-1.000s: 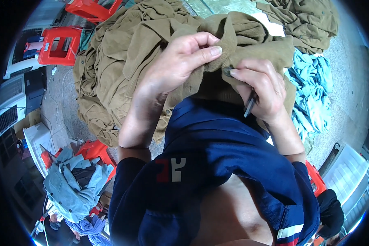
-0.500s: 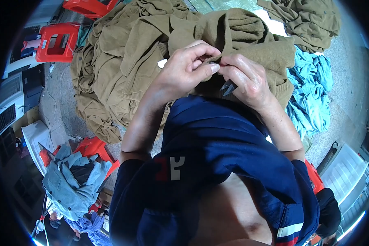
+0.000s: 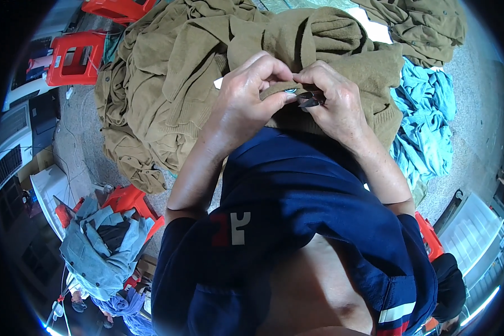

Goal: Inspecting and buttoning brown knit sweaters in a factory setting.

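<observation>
A brown knit garment (image 3: pixel 341 73) lies over my lap and the heap in front of me. My left hand (image 3: pixel 246 89) is closed on a folded edge of it, the thumb below and the fingers above. A small shiny bluish-white spot, perhaps a button, shows on that edge by the thumb tip. My right hand (image 3: pixel 339 101) touches the same edge from the right, its fingers closed around small dark thread snips (image 3: pixel 311 99). The snips' blades point left, close under the fabric edge. The right fingers partly hide their handles.
More brown knitwear (image 3: pixel 145 84) is heaped on the left, and another brown pile (image 3: pixel 420 28) lies far right. Turquoise garments (image 3: pixel 425 123) lie on the right. Red stools (image 3: pixel 75 59) stand at the left. Grey-blue clothes (image 3: pixel 95 252) cover a stool at lower left.
The snips have turned from pointing down below my right hand to lying against the fabric edge. My left hand has tilted the edge up, showing the shiny spot.
</observation>
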`<state>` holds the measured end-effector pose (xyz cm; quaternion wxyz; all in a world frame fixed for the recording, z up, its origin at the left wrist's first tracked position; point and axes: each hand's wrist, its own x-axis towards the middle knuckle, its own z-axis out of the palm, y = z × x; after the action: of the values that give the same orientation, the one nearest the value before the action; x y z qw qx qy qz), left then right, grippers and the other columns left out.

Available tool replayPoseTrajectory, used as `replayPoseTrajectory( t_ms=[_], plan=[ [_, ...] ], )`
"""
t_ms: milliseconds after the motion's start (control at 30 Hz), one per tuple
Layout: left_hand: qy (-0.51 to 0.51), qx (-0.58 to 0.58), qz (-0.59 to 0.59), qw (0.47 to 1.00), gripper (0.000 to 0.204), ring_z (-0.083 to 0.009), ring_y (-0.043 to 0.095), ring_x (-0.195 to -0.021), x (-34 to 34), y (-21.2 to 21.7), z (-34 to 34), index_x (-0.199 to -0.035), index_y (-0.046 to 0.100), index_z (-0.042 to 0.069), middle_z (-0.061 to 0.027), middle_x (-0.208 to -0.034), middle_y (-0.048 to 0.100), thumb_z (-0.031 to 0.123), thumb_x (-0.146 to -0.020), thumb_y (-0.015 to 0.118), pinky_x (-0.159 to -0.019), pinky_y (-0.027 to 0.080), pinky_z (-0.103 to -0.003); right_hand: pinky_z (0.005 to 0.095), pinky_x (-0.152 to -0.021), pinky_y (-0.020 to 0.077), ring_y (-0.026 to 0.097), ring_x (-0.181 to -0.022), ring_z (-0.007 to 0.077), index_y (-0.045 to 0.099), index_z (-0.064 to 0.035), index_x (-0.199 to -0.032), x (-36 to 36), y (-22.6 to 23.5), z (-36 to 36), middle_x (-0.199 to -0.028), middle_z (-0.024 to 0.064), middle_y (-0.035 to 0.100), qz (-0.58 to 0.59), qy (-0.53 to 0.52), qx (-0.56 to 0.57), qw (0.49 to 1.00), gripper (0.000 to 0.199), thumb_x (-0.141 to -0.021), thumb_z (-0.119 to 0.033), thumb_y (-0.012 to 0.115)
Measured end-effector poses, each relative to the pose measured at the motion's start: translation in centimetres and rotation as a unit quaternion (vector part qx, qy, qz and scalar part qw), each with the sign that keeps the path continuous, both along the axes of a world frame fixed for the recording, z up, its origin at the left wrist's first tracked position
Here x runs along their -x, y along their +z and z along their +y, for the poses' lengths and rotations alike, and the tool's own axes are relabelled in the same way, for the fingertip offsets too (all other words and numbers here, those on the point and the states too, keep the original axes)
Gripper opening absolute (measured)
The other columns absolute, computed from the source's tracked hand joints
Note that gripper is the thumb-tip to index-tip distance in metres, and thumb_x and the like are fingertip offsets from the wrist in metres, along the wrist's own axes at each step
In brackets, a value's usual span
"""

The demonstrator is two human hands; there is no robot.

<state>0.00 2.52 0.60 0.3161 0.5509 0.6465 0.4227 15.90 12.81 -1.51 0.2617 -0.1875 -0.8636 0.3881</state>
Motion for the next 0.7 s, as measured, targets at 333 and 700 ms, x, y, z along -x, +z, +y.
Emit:
replayPoseTrajectory(
  t_ms=[333, 700],
  plan=[
    [-0.019, -0.074, 0.119, 0.99, 0.026, -0.0232, 0.059, -0.066, 0.2, -1.5, -0.2, -0.092, 0.062, -0.002, -0.0103, -0.077, 0.059, 0.012, -0.076, 0.076, -0.058, 0.047, -0.03, 0.0332, -0.058, 0.0486, 0.064, -0.07, 0.0249, 0.057, -0.0005, -0.081, -0.1, -1.0, -0.1, -0.076, 0.0102, 0.06, 0.043, -0.023, 0.024, 0.999, 0.015, -0.072, 0.003, 0.07],
    [0.023, -0.151, 0.266, 0.952, 0.021, -0.0275, 0.054, -0.061, -0.6, -2.5, -0.1, -0.083, 0.062, 0.001, -0.0108, -0.071, 0.053, 0.004, -0.066, 0.074, -0.054, 0.044, -0.036, 0.033, -0.068, 0.0527, 0.065, -0.08, 0.0296, 0.06, -0.0012, -0.091, -0.3, -1.2, -0.9, -0.09, 0.0127, 0.063, 0.036, -0.043, -0.082, 0.995, 0.027, -0.067, 0.01, 0.064]
  ],
)
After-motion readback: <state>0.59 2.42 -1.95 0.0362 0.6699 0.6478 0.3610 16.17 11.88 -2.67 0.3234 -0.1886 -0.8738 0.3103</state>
